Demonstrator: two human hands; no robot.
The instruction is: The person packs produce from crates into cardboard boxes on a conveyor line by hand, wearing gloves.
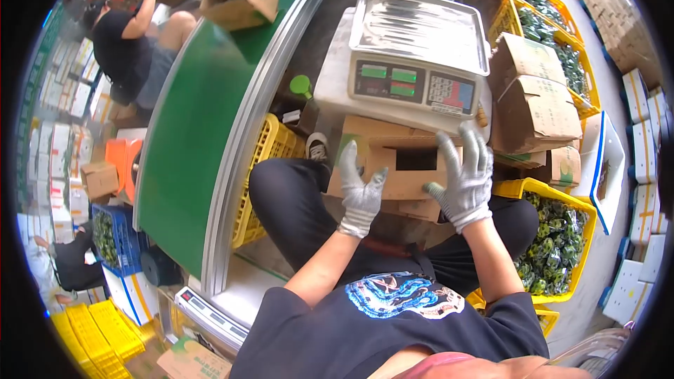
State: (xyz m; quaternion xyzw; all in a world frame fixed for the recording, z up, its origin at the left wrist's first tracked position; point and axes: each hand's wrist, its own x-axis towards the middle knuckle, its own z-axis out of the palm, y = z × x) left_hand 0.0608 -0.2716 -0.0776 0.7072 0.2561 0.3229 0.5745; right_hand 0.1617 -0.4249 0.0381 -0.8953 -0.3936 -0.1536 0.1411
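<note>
Both my hands wear grey-white knit gloves and hold nothing. My left hand (361, 191) has its fingers apart at the left side of a brown cardboard box (379, 168). Over the box's right side, my right hand (465, 181) is raised with its fingers spread. Between the hands a dark rectangular gap shows in the top of the box, which sits between my legs. Just beyond it, a digital weighing scale (414, 86) with lit green displays stands on a pale stand, and its metal tray (420, 28) bears nothing.
A green conveyor belt (189, 147) runs along my left, with a carton (240, 1) on it. Folded cardboard (537, 109) stands at the right. A yellow crate (591, 238) holds bagged green produce. A person (130, 49) sits across the belt.
</note>
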